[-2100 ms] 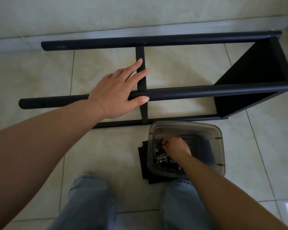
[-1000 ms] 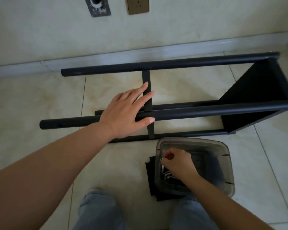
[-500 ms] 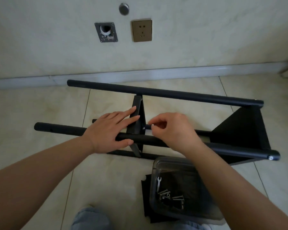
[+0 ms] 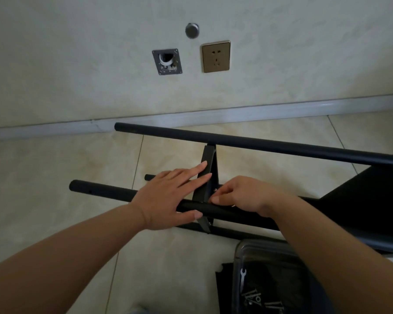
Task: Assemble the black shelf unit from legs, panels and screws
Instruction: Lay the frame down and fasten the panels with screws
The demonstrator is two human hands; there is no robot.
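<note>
Right hand has come out of the clear tub and now sits at the joint where the middle panel meets the near leg — fingers curled, tips pinched together at a small silvery bit right at the panel edge, too small to tell if it's a screw. Left hand hasn't shifted: flat over the near leg, fingers straight, tips resting on the panel, thumb under the leg's near side. Shelf unit lies on its side on the tiled floor, legs running left-right; far leg close to the skirting, end panel at right. Tub near right, on a black sheet, with loose screws and a small spanner inside. Wall behind has a socket and an open box plate
</note>
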